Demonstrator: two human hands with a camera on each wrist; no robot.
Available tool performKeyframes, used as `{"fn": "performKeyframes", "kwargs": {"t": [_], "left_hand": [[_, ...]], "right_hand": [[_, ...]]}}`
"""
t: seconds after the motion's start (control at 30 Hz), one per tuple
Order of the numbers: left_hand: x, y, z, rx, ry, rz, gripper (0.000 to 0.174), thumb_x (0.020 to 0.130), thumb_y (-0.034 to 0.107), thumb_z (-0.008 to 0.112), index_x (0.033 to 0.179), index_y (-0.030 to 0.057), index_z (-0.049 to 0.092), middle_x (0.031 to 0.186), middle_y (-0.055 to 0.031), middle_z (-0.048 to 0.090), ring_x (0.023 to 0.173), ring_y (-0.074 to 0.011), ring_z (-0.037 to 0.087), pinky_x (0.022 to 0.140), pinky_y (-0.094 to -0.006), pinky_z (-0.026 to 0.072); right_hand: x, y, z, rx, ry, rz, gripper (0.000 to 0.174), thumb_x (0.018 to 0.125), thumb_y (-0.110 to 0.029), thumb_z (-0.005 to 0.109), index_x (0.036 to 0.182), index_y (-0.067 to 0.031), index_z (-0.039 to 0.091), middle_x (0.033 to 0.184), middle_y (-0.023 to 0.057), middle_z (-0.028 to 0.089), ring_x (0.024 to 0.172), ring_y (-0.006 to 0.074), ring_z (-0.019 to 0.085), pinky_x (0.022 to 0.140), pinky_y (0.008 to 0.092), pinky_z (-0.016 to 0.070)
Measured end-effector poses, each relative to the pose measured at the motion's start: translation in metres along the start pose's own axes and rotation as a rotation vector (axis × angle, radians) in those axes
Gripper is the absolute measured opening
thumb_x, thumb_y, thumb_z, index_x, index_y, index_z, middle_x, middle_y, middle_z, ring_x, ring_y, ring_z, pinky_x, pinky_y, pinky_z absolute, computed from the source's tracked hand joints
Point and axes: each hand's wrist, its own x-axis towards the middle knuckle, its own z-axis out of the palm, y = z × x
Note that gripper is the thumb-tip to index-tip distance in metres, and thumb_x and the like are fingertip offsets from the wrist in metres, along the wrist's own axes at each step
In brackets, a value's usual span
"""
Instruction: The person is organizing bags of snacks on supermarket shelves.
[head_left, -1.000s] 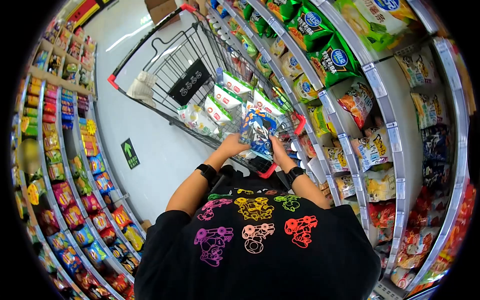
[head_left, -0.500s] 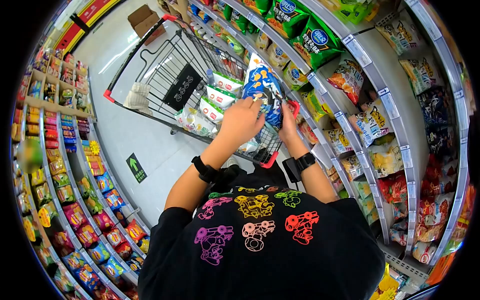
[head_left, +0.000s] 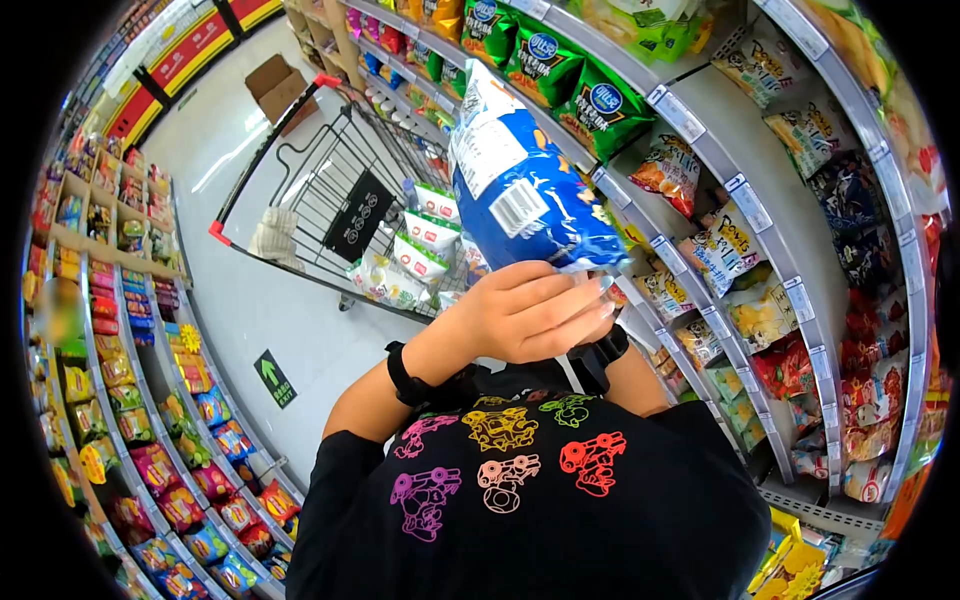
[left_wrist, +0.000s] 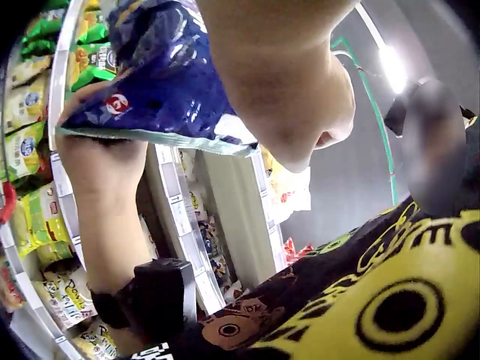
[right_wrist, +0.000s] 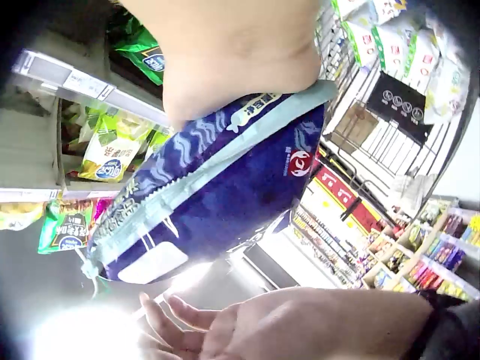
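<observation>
A blue snack bag (head_left: 545, 205) stands raised in front of the chest, its white label and barcode facing up in the head view. The right hand (right_wrist: 240, 64) grips it at one side; most of that hand is hidden behind the bag in the head view. The bag's pale crimped seam and a red logo show in the right wrist view. The left hand (head_left: 535, 310) is by the bag's near end, overlapping it in the head view. From the right wrist, that left hand (right_wrist: 217, 330) appears apart from the bag, fingers loosely bent with nothing between them.
A shopping cart (head_left: 358, 215) stands ahead, with several white-and-green packs (head_left: 425, 258) inside and pale cloth (head_left: 275, 230) on its side. Snack shelves (head_left: 735, 205) curve close along the right; another shelf (head_left: 150, 390) runs on the left. A cardboard box (head_left: 278, 92) lies beyond the cart.
The bag has come up from the cart toward the chest and turned from its printed front to its barcode side. The left hand has moved off the bag's face to its near end.
</observation>
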Motion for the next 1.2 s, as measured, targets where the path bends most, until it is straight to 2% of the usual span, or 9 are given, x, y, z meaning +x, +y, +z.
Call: {"fn": "performKeyframes", "kwargs": {"t": [0.17,0.27,0.33,0.43,0.53,0.63,0.7,0.8,1.2], "left_hand": [[-0.033,-0.008,-0.011,0.036,0.122,-0.436,0.05,0.063,0.01,0.06,0.11,0.0024,0.046,0.102,-0.0117,0.046,0.081,-0.0219,0.046,0.074,-0.0336,0.0398],[-0.065,-0.018,-0.003,-0.005,0.326,-0.905,0.072,0.062,0.015,0.068,0.123,0.0007,0.033,0.105,-0.0145,0.043,0.091,-0.0217,0.043,0.081,-0.0328,0.0344],[-0.067,-0.022,0.0,-0.376,0.366,-1.216,0.069,0.077,0.024,0.059,0.131,0.0032,0.022,0.118,-0.0104,0.035,0.1,-0.0177,0.04,0.086,-0.0313,0.0336],[-0.074,-0.024,0.009,-0.866,0.449,-1.517,0.07,0.084,0.043,0.053,0.134,0.005,0.021,0.127,-0.0099,0.038,0.11,-0.0195,0.042,0.093,-0.0363,0.0336],[-0.072,-0.022,0.009,-1.316,0.443,-1.59,0.072,0.083,0.049,0.052,0.134,0.0057,0.024,0.131,-0.0092,0.037,0.117,-0.0204,0.04,0.098,-0.0395,0.0313],[-0.072,-0.021,0.008,-1.31,0.468,-1.583,0.07,0.082,0.05,0.052,0.132,0.0059,0.029,0.131,-0.0106,0.04,0.119,-0.0229,0.04,0.099,-0.0404,0.0317],[-0.075,-0.024,0.009,-1.33,0.506,-1.593,0.065,0.083,0.046,0.053,0.13,0.0056,0.033,0.128,-0.0114,0.044,0.116,-0.0238,0.044,0.097,-0.0405,0.0354],[-0.068,-0.028,0.007,-1.391,0.502,-1.6,0.077,0.077,0.036,0.064,0.132,0.0104,0.017,0.126,-0.0109,0.038,0.118,-0.0254,0.038,0.098,-0.0416,0.0319],[-0.068,-0.034,0.013,-1.437,0.577,-1.725,0.053,0.082,0.029,0.059,0.124,0.0069,0.036,0.115,-0.0097,0.051,0.106,-0.0214,0.05,0.091,-0.037,0.0407]], "right_hand": [[0.0,0.004,0.031,0.307,0.249,0.043,0.037,0.089,-0.035,0.04,0.111,-0.0065,0.051,0.105,0.0104,0.058,0.087,0.0242,0.058,0.071,0.0361,0.0488],[0.0,0.01,0.017,-0.268,0.086,-0.151,0.04,0.086,-0.041,0.04,0.108,-0.0099,0.052,0.101,0.0104,0.059,0.08,0.0245,0.058,0.061,0.0354,0.0473],[0.002,0.007,0.019,0.49,0.187,0.134,0.04,0.085,-0.042,0.04,0.107,-0.0104,0.052,0.099,0.0097,0.06,0.078,0.0234,0.058,0.058,0.0347,0.0463],[-0.003,0.015,0.03,0.39,0.212,0.117,0.037,0.087,-0.039,0.039,0.107,-0.0113,0.052,0.101,0.0074,0.06,0.082,0.0222,0.059,0.06,0.0365,0.0476],[-0.007,0.024,0.025,0.413,0.172,0.143,0.037,0.088,-0.035,0.039,0.112,-0.0108,0.051,0.108,0.0062,0.059,0.093,0.0228,0.057,0.072,0.0376,0.0487],[-0.009,0.03,0.018,0.476,0.122,0.157,0.039,0.089,-0.034,0.039,0.117,-0.0088,0.048,0.117,0.0083,0.054,0.103,0.0235,0.053,0.085,0.0361,0.0445],[-0.012,0.03,0.018,0.443,0.114,0.169,0.04,0.089,-0.034,0.039,0.119,-0.0087,0.047,0.12,0.009,0.052,0.105,0.0237,0.052,0.089,0.0373,0.0425],[-0.016,0.029,0.018,0.443,0.073,0.18,0.043,0.089,-0.034,0.04,0.122,-0.0084,0.045,0.123,0.0091,0.05,0.109,0.0238,0.049,0.093,0.0388,0.0391],[-0.019,0.034,0.015,0.428,0.136,0.237,0.049,0.087,-0.04,0.043,0.125,-0.0093,0.043,0.128,0.0066,0.047,0.114,0.0226,0.045,0.099,0.0383,0.033]]}}
